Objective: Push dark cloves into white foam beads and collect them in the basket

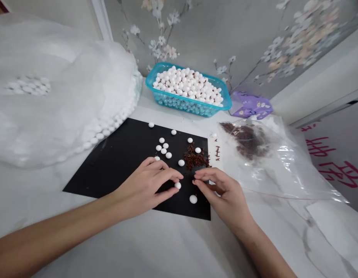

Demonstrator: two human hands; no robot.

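Note:
My left hand (147,184) rests on a black mat (118,162), fingers curled, thumb and forefinger pinching a small white ball (178,185). My right hand (218,191) is just to its right, fingertips pinched together on something tiny that I cannot make out. Another white ball (193,199) lies between the hands. Several more white balls (164,148) are scattered on the mat. A small heap of dark red-brown bits (195,158) sits just beyond my right fingertips.
A turquoise basket (158,71) heaped with white balls stands at the back. A large translucent bag of white balls (51,96) fills the left. A clear plastic bag of red-brown bits (254,143) lies right, a purple packet (251,106) behind it.

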